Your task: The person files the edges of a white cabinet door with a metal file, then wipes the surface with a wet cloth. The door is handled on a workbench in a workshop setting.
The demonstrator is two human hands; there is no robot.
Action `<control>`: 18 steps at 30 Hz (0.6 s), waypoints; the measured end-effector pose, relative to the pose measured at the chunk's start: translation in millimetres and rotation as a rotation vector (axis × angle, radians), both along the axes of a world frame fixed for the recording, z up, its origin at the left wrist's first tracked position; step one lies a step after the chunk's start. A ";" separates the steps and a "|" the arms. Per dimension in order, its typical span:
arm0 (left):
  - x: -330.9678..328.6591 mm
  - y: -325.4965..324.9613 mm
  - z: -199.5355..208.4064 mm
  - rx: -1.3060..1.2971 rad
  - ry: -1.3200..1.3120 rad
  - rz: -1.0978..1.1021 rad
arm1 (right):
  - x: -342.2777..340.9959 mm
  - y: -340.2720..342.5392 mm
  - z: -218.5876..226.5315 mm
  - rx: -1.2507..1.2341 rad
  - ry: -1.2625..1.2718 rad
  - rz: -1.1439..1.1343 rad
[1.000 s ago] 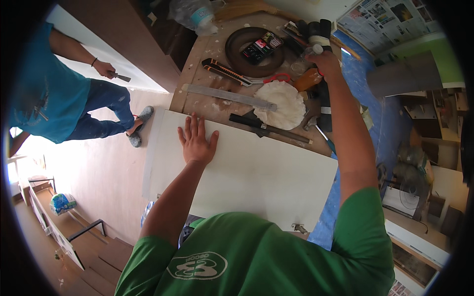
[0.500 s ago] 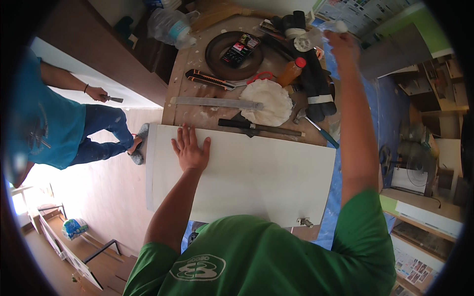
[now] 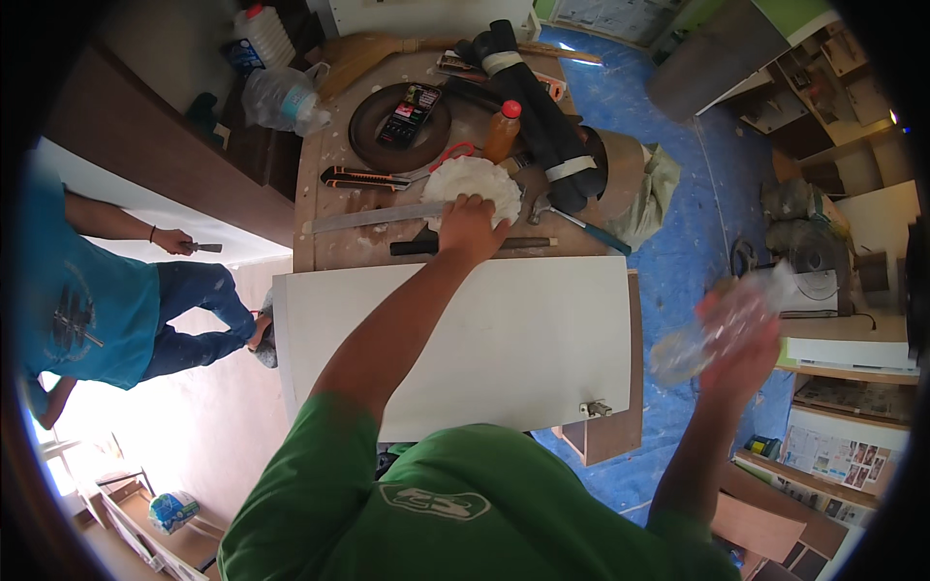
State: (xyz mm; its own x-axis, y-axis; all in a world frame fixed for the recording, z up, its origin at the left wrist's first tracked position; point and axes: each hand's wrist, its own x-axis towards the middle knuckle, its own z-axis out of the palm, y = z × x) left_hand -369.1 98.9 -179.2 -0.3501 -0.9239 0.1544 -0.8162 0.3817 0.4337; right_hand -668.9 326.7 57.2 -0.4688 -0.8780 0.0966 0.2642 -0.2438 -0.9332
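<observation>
Below and beyond the fingers of the right hand [image 3: 741,358], blue sheeting [image 3: 697,194] covers the floor. Under the fingers of the left hand [image 3: 470,230] is a cluttered wooden table [image 3: 339,250]. Nearer the body than those fingers, a white panel [image 3: 504,329] lies flat, with the left forearm crossing above it. Far to the left of the left fingers stands a person in a blue shirt [image 3: 107,300].

Beyond and to the right of the left fingers, dark rolls [image 3: 542,116] lie together. Further off and to their left is a dark ring [image 3: 363,136]. Directly at the left fingertips is a round, crumpled white pad [image 3: 470,179]; the fingers lie slightly apart over its near edge, and whether they grip anything cannot be told.

Well out to the right, the right fingers are wrapped around a clear plastic bottle [image 3: 722,324], tilted and blurred. A flat straightedge [image 3: 368,219] runs leftward from the left fingers. To their right lies a green-handled hammer [image 3: 591,232]. Beyond them stands a red-capped bottle of orange liquid [image 3: 502,136]; further left, an orange-and-black cutter [image 3: 363,178] lies near the ring, and a phone [image 3: 409,116] rests on it.
</observation>
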 end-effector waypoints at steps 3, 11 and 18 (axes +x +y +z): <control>-19.1 -32.6 -18.9 -0.016 -0.315 -0.025 | 54.7 74.8 -23.7 0.107 -0.118 -0.120; 12.9 -69.4 -30.2 0.195 0.500 -0.059 | 113.9 153.5 -40.9 0.193 -0.287 0.098; 56.2 -62.9 26.8 0.809 1.490 0.253 | 82.2 149.3 -49.7 0.165 -0.298 0.162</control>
State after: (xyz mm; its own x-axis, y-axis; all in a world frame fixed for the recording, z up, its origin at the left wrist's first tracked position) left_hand -313.0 36.0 -152.3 -0.1922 -0.9303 -0.3125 0.4400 -0.3663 0.8199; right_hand -586.6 476.0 7.6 -0.3084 -0.9356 -0.1721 0.5531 -0.0292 -0.8326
